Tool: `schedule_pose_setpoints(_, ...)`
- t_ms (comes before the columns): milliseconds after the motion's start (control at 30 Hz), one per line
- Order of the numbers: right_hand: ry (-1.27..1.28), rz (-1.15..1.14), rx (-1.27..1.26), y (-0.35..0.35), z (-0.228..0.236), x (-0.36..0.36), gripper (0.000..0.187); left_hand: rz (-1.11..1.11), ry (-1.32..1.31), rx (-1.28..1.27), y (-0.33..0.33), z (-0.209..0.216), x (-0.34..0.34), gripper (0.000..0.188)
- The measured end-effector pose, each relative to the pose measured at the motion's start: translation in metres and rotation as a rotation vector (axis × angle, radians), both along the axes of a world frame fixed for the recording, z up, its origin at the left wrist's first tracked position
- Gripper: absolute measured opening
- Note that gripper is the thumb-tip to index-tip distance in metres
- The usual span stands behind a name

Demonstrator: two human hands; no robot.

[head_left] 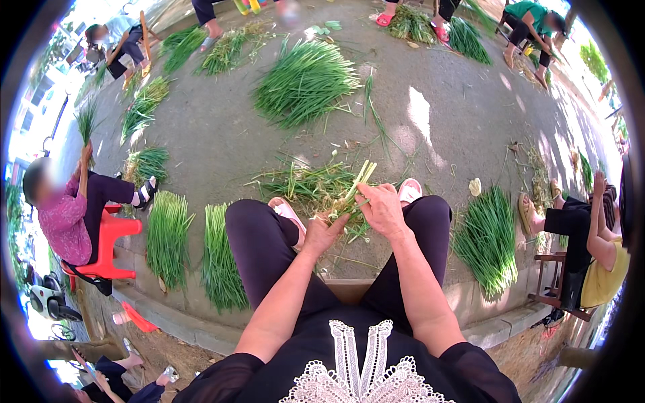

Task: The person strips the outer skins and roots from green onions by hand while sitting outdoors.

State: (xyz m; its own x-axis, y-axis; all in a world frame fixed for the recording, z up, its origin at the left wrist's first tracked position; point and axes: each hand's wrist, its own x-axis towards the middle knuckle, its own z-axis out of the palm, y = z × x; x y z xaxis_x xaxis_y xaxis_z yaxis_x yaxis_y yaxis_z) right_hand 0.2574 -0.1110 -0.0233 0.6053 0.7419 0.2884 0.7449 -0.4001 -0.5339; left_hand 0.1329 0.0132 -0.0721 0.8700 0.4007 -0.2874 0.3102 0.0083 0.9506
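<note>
Between my knees, a small bunch of chives (362, 176) slants upward, its pale cut-looking ends pointing away from me. My left hand (325, 233) is closed around the lower part of the bunch. Higher up, my right hand (384, 207) grips the same stalks, thumb and fingers pressed together. Under and beyond the hands lies a loose heap of green leaves and yellowed trimmings (306, 181) on the ground.
A large chive pile (306, 84) lies ahead. Neat chive bundles lie at left (222, 258) and right (488, 242). One person sits on a red stool (111, 238) at left, another on a wooden chair (554, 279) at right. Others work farther off.
</note>
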Motion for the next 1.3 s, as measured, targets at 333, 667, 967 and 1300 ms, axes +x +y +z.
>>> schedule_pose_setpoints(333, 0.059, -0.109, 0.055, -0.003, -0.017, 0.006, 0.01, -0.003, 0.025, -0.005, -0.003, 0.016, 0.0, 0.029)
schedule_pose_setpoints(667, 0.516, -0.303, 0.31, -0.011, -0.015, 0.018, 0.019, 0.048, -0.047, -0.043, 0.0, 0.011, 0.001, 0.03)
schedule_pose_setpoints(967, 0.653, -0.237, 0.206, -0.003, -0.034, 0.011, 0.027, -0.014, -0.194, 0.669, 0.002, 0.005, -0.003, 0.03)
schedule_pose_setpoints(1300, 0.837, -0.234, 0.209, -0.007, -0.019, 0.013, 0.024, -0.1, -0.222, 0.968, 0.003, 0.017, -0.006, 0.034)
